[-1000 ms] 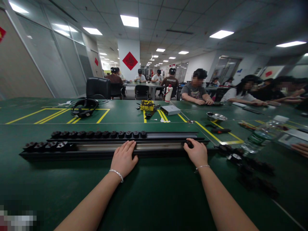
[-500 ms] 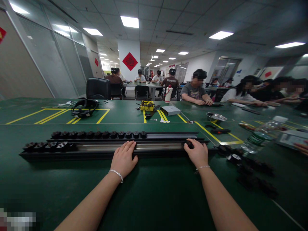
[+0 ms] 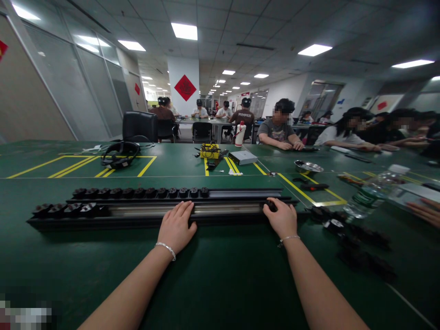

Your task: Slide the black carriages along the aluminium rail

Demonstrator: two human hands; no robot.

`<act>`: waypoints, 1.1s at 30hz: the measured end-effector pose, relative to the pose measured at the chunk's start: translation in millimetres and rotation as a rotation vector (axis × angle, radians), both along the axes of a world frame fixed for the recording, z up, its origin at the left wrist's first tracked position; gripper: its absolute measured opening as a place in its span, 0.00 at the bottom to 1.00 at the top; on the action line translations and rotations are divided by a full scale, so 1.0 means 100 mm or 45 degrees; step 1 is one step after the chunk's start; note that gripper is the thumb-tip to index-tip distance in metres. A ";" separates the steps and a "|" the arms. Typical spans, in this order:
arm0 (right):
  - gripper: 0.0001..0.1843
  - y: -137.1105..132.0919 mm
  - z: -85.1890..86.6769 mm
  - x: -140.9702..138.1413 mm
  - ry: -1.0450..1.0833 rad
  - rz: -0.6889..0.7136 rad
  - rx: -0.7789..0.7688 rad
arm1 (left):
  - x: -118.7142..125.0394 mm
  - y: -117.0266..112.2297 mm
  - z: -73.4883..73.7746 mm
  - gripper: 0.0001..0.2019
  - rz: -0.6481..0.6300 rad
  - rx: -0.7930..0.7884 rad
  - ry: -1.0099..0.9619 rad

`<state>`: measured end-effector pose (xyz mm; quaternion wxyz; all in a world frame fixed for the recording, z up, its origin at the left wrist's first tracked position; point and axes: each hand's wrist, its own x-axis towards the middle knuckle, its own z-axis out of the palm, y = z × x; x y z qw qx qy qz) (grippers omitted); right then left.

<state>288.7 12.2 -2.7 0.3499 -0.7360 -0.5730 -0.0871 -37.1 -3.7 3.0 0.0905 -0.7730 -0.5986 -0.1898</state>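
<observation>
A long black track rail (image 3: 137,210) with a shiny metal channel lies across the green table in front of me. Several black round-topped modules, which look like sliding sockets (image 3: 73,208), sit in its left end. My left hand (image 3: 178,224) rests flat over the middle of this rail, fingers stretched out. At the rail's right end, the fingers of my right hand (image 3: 282,216) are closed round a black module (image 3: 271,206), mostly hidden by the hand. Behind lies a second black rail (image 3: 245,194), its left part filled with a row of similar modules (image 3: 139,192).
Loose black modules (image 3: 364,250) lie at the right, near a plastic water bottle (image 3: 373,192). Further back are a metal bowl (image 3: 308,167), a grey box (image 3: 242,157), a yellow box with cables (image 3: 209,151) and a black headset (image 3: 120,153). Another person's hand (image 3: 426,211) shows at the right edge.
My hands and both rails have stayed in place. At the right edge, the other person's hand has come further into view.
</observation>
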 end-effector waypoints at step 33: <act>0.18 0.00 0.01 0.03 -0.047 -0.026 0.037 | 0.01 -0.01 0.00 0.26 0.007 -0.018 -0.015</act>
